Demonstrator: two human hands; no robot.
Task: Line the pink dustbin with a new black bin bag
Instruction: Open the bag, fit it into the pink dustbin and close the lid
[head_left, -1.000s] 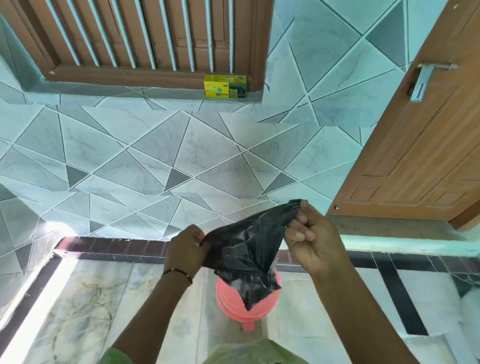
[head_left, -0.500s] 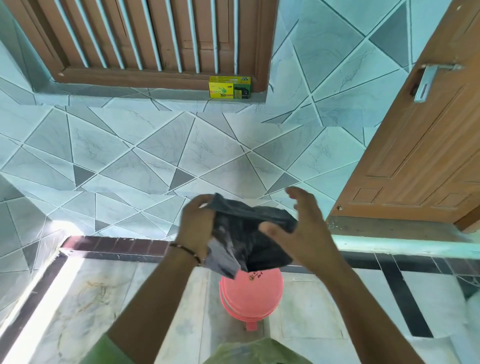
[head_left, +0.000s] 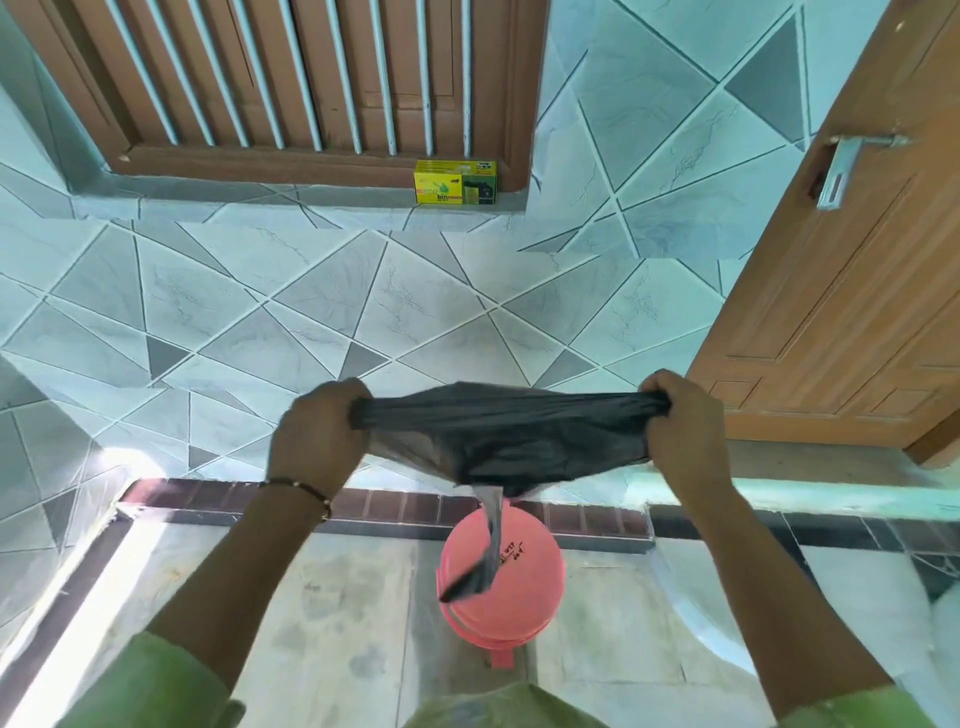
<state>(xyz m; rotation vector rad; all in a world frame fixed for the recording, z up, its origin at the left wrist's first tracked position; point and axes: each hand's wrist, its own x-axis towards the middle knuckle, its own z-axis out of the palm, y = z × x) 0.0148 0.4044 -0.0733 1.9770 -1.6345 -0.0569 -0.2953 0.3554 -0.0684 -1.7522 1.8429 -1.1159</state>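
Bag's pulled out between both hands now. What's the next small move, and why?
Probably work the mouth of the crumpled black plastic bin bag open. The left hand and right hand hold it stretched flat above the round pink plastic dustbin, with only a thin tail dangling, so it cannot go over the rim yet.

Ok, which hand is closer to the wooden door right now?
The right. The right hand grips one end of the black bin bag just in front of the door's lower corner; the left hand holds the other end, further from the door.
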